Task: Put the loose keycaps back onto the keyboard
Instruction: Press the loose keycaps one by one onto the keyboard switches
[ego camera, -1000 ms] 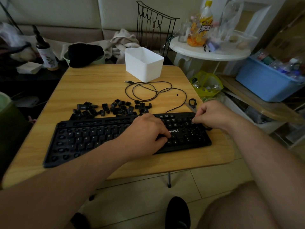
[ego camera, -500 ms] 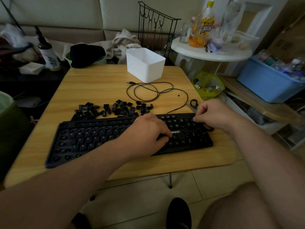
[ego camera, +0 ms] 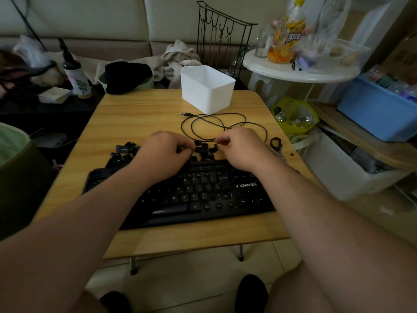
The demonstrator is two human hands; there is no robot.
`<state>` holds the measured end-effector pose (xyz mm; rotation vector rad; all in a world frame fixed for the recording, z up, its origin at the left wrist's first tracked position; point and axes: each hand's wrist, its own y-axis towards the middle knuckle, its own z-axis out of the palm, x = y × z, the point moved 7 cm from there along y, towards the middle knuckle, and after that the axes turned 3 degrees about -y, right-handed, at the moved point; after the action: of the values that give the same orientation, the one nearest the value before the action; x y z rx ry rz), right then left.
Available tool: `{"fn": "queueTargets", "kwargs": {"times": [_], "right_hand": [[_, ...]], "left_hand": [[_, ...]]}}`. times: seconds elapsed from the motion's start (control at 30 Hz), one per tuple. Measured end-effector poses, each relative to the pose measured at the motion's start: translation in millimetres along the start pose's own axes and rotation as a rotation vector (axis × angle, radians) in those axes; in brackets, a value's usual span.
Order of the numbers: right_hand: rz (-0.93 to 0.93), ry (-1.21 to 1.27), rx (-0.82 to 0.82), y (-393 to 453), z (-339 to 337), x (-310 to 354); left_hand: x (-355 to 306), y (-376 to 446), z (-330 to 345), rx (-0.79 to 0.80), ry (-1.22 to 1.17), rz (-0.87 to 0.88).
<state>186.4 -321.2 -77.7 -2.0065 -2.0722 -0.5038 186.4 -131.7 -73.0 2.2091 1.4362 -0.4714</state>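
Both of your hands sit over the loose keycaps (ego camera: 204, 150) heaped on the bench (ego camera: 140, 114) just beyond the far edge of the FOREV keyboard (ego camera: 203, 195). Your left hand (ego camera: 163, 152) has its fingers curled down into the pile, and your right hand (ego camera: 241, 147) curls likewise; whether either grip is clamped on a cap I cannot tell, since the fingertips are hidden. Risk, as I judge it: the caps are all black in dim light, so you could seat one on the wrong stem or press it tilted. Raking the pile could also flick caps toward the cable (ego camera: 212, 125) or off the bench onto the floor.
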Motion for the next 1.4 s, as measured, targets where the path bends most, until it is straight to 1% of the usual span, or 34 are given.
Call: {"fn": "queueTargets", "kwargs": {"times": [0.1, 0.2, 0.37, 0.43, 0.47, 0.53, 0.6, 0.67, 0.77, 0.93, 1.07, 1.17, 1.23, 1.3, 1.4], "right_hand": [[0.003, -0.067, 0.045, 7, 11, 1], [0.003, -0.082, 0.065, 12, 14, -1], [0.028, -0.056, 0.038, 12, 5, -7], [0.020, 0.089, -0.007, 8, -2, -5], [0.013, 0.232, -0.018, 5, -5, -3], [-0.008, 0.561, 0.018, -4, -8, 3], [-0.030, 0.708, 0.088, -15, -9, 9], [-0.058, 0.771, 0.143, -23, -10, 14], [-0.049, 0.867, 0.168, -28, -14, 16], [-0.027, 1.005, 0.196, -34, -15, 19], [0.063, 1.113, 0.259, -36, -14, 16], [0.138, 1.170, 0.233, -34, -20, 9], [0.106, 1.184, 0.204, -33, -24, 8], [0.034, 1.179, 0.191, -33, -27, 9], [-0.075, 1.180, 0.211, -34, -30, 14]], "left_hand": [[4, 0, 0, 0.012, -0.009, -0.013], [4, -1, 2, 0.012, 0.000, -0.004], [-2, -3, -1, -0.005, -0.027, 0.008], [-6, -5, -1, -0.008, -0.070, 0.009], [-8, -7, -1, -0.010, -0.112, 0.008], [-13, -10, -1, -0.015, -0.233, 0.008], [-20, -13, -2, -0.036, -0.343, 0.025], [-29, -17, -3, -0.051, -0.417, 0.054], [-39, -24, -4, -0.048, -0.485, 0.089], [-45, -31, -3, -0.024, -0.626, 0.069], [-46, -31, -2, -0.030, -0.792, 0.029], [-43, -29, 1, -0.025, -0.914, -0.023], [-42, -28, 3, -0.010, -0.964, -0.042], [-42, -28, 3, -0.003, -0.991, -0.049], [-43, -28, 5, 0.010, -0.996, -0.052]]}}
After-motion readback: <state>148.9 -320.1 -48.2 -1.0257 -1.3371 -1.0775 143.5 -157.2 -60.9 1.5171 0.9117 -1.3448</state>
